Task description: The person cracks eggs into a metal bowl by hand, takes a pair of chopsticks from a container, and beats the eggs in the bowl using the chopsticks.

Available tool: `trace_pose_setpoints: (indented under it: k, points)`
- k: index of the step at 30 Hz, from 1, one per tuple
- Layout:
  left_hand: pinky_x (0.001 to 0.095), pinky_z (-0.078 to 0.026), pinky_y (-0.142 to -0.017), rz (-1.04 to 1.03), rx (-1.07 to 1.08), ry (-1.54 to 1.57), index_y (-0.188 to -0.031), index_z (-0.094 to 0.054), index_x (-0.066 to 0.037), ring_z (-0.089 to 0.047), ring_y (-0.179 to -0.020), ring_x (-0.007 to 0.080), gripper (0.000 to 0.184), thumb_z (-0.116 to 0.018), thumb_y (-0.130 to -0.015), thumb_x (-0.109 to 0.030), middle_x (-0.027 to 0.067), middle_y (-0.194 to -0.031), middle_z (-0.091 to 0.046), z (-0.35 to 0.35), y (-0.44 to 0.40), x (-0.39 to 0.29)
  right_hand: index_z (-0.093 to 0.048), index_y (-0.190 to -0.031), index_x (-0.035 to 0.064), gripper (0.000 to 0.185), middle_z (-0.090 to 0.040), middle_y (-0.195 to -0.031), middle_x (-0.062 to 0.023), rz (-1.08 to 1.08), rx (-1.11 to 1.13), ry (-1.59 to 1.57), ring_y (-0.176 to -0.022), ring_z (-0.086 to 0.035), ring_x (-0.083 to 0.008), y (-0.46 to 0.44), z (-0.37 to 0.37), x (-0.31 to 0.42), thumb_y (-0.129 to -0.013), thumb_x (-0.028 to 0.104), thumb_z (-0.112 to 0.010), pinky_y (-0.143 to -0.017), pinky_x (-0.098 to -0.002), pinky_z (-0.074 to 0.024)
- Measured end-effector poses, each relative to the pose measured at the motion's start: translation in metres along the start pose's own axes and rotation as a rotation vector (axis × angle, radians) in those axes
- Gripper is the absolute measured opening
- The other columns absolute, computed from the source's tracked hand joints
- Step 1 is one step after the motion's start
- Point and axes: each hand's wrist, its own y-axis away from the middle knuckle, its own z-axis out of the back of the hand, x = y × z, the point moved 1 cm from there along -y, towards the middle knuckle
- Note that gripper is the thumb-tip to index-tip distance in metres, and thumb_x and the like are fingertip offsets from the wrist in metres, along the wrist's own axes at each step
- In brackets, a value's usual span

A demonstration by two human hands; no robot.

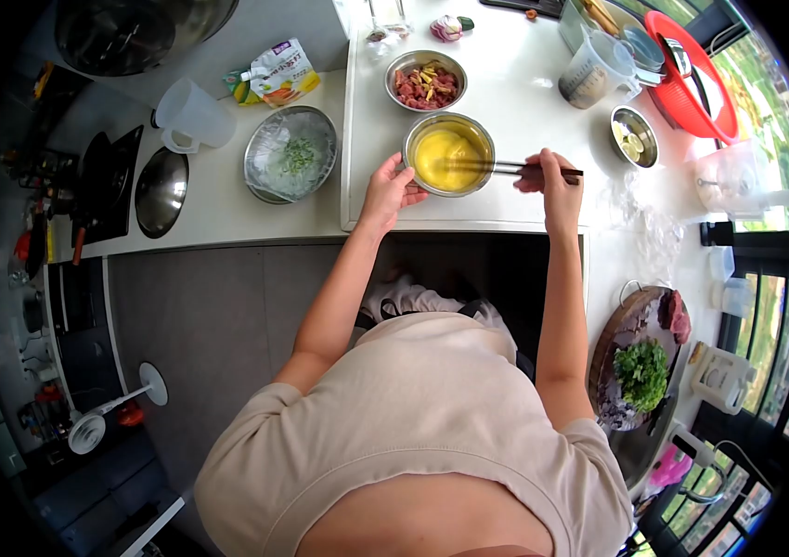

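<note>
A steel bowl point(410, 178) stands near the counter's front edge with yellow beaten egg point(446, 153) in it. My left hand point(390, 192) grips the bowl's left rim, thumb on top and fingers beneath. Dark chopsticks point(513, 168) are held in my right hand point(554, 181), which is closed round their upper part. Their lower ends reach into the egg and look blurred. Just behind this bowl is a second steel bowl point(393, 74) of cut red meat with yellowish strips.
On the left are a film-lined bowl point(251, 167) with chopped greens, a white jug point(195, 113), a pouch point(285, 74) and a lid point(161, 193). A measuring jug point(591, 70), red basket point(729, 121), small bowl point(619, 113) and round board point(603, 367) with herbs lie right.
</note>
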Motion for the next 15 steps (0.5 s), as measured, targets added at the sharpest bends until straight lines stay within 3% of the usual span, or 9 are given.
trace_pose_setpoints:
  k: [2,5,9,11,15]
  points:
    - [0.0295,-0.057,-0.066,0.0,-0.008,-0.009,-0.131,-0.043,-0.003,-0.066,-0.076,0.0162,0.035,-0.046,-0.097,-0.011,0.0095,-0.099,-0.063,0.0,0.0,0.001,-0.065,-0.087,-0.0081,0.032,-0.066,-0.072,-0.0135,0.08,-0.065,0.008,-0.058,-0.067,-0.0191,-0.003,-0.006,-0.001,-0.093,0.021,-0.053,-0.054,-0.0255,-0.0533]
    - [0.0294,-0.057,-0.066,0.002,-0.008,-0.005,-0.13,-0.043,-0.003,-0.066,-0.076,0.0163,0.034,-0.046,-0.097,-0.011,0.0096,-0.099,-0.064,-0.001,0.001,-0.001,-0.065,-0.087,-0.0082,0.032,-0.066,-0.071,-0.0134,-0.058,0.152,0.074,-0.059,-0.067,-0.0191,-0.003,-0.002,0.004,-0.094,0.021,-0.053,-0.055,-0.0253,-0.0534]
    - [0.0292,-0.057,-0.066,0.004,-0.026,-0.013,-0.129,-0.044,-0.003,-0.066,-0.076,0.0165,0.033,-0.046,-0.097,-0.011,0.0096,-0.098,-0.063,-0.001,0.0,0.0,-0.065,-0.085,-0.007,0.03,-0.066,-0.071,-0.0128,0.052,-0.053,0.032,-0.056,-0.066,-0.0188,-0.005,-0.009,-0.007,-0.093,0.02,-0.053,-0.052,-0.0248,-0.0527]
    - [0.0292,-0.057,-0.066,0.001,-0.015,-0.001,-0.129,-0.044,-0.003,-0.066,-0.075,0.0166,0.033,-0.046,-0.097,-0.011,0.0095,-0.098,-0.063,-0.001,0.001,0.0,-0.065,-0.086,-0.0076,0.031,-0.066,-0.07,-0.0127,-0.056,0.114,0.053,-0.056,-0.066,-0.0182,-0.001,-0.008,-0.003,-0.093,0.02,-0.054,-0.053,-0.0251,-0.0532]
    - [0.0303,-0.057,-0.069,0.012,-0.009,-0.032,-0.13,-0.044,-0.006,-0.066,-0.077,0.0161,0.035,-0.048,-0.096,-0.012,0.0079,-0.1,-0.063,0.0,0.0,0.0,-0.065,-0.084,-0.0065,0.031,-0.066,-0.068,-0.0122,0.04,-0.033,0.017,-0.055,-0.065,-0.0175,-0.002,-0.007,-0.008,-0.093,0.021,-0.054,-0.052,-0.0249,-0.0525]
